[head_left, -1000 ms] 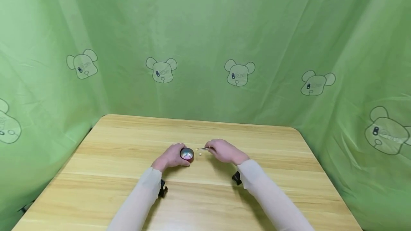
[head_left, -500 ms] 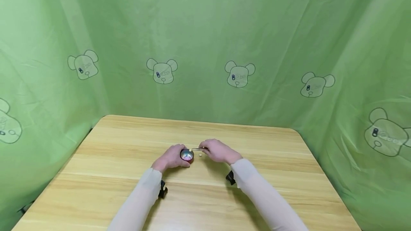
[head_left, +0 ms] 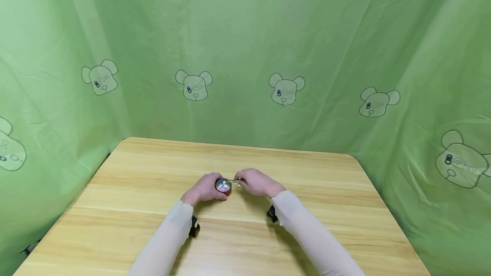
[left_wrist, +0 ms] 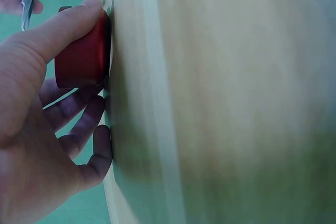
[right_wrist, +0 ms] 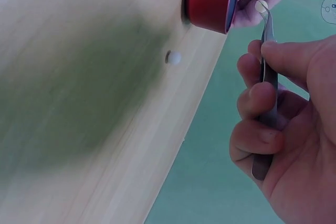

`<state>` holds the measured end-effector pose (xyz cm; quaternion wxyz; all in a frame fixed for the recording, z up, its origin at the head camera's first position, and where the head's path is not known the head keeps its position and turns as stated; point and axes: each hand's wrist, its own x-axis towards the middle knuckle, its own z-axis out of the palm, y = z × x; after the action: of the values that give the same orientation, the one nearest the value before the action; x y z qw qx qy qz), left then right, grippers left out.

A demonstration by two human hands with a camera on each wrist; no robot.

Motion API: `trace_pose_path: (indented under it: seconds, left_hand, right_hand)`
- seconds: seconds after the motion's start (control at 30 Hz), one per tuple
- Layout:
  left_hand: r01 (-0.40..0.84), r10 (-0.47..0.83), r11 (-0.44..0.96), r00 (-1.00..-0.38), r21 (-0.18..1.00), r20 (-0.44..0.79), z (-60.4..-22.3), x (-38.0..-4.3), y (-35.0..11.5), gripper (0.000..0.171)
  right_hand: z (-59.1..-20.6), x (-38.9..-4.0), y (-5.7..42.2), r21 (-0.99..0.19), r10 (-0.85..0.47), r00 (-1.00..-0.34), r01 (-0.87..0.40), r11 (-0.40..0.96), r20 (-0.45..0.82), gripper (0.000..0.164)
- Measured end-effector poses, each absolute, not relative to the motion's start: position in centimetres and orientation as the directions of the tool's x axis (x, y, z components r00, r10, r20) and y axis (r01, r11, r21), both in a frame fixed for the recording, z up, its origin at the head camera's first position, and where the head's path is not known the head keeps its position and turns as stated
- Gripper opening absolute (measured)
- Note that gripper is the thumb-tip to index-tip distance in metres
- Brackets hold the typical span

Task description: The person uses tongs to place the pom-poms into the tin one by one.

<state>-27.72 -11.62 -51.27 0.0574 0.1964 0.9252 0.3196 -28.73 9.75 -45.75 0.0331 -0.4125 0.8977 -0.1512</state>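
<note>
My left hand (head_left: 206, 187) holds a small red metal cup (left_wrist: 84, 56) between thumb and fingers, its base on the table. In the head view the cup's shiny inside faces up. With my right hand (head_left: 256, 182) I grip a pair of bent-tip tweezers (right_wrist: 269, 72), thumb on one side and curled fingers on the other. A small pale ball (right_wrist: 261, 7) is pinched in the tweezer tips, over the cup's mouth in the head view. A second white ball (right_wrist: 174, 57) lies on the table just right of the cup.
The wooden table (head_left: 238, 242) has rounded far corners. Green curtains (head_left: 238, 33) printed with bear heads hang behind it and on both sides. A black wrist mount (head_left: 194, 227) sits under the left sleeve, another (head_left: 272, 214) under the right.
My right hand has moved left, carrying the tweezers and pale ball from beside the cup to over its mouth. My left hand and the cup stay in place.
</note>
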Motion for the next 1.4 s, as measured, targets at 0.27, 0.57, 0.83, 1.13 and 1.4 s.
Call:
trace_pose_path:
  seconds: [0.27,0.57,0.83,1.13,1.4]
  left_hand:
    - [0.323,0.402,0.709,-0.916,0.626,0.018,-51.3,-27.7,-11.6,0.052]
    - [0.331,0.404,0.711,-0.914,0.621,0.024,-51.2,-27.6,-11.7,0.051]
    - [0.318,0.399,0.71,-0.917,0.628,0.014,-51.2,-27.6,-11.6,0.051]
    - [0.324,0.401,0.712,-0.916,0.623,0.018,-51.2,-27.7,-11.6,0.053]
    - [0.301,0.385,0.718,-0.923,0.628,0.003,-51.1,-27.5,-11.6,0.054]
  right_hand:
    - [-46.1,-28.7,9.6,-0.301,-0.744,-0.666,-0.719,0.627,0.043,0.016]
    - [-46.8,-28.9,9.6,-0.303,-0.731,-0.682,-0.701,0.646,0.016,0.017]
    - [-47.1,-28.9,9.3,-0.316,-0.715,-0.699,-0.681,0.661,0.013,0.017]
    - [-46.9,-29.0,10.1,-0.306,-0.696,-0.716,-0.676,0.671,0.054,0.017]
    - [-47.0,-29.6,12.4,-0.278,-0.647,-0.761,-0.631,0.724,0.044,0.014]
